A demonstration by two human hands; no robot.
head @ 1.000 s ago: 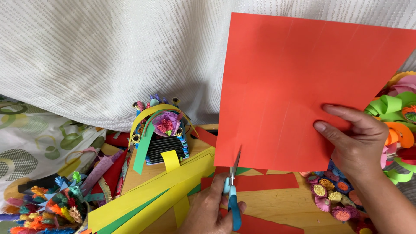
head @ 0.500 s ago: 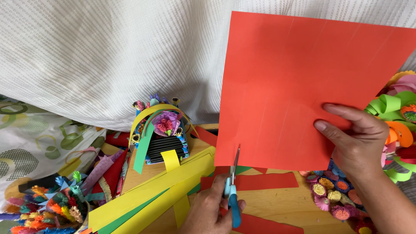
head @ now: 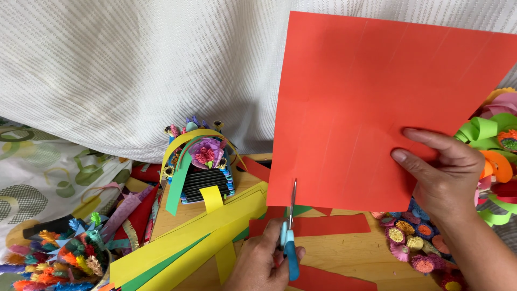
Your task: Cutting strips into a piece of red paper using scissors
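While the right hand (head: 449,180) pinches the red paper sheet (head: 377,102), the left hand's (head: 264,264) grip clamps blue-handled scissors (head: 290,237), blades at the sheet's bottom edge, above red strips (head: 323,225).

A large red-orange paper sheet (head: 377,108) stands nearly upright above the tabletop, flat and smooth (faint straight lines run down its face), pinched near its lower right edge. Blue-handled scissors (head: 290,237) point straight up at its bottom edge near the left corner, slim metal blades just meeting the paper.
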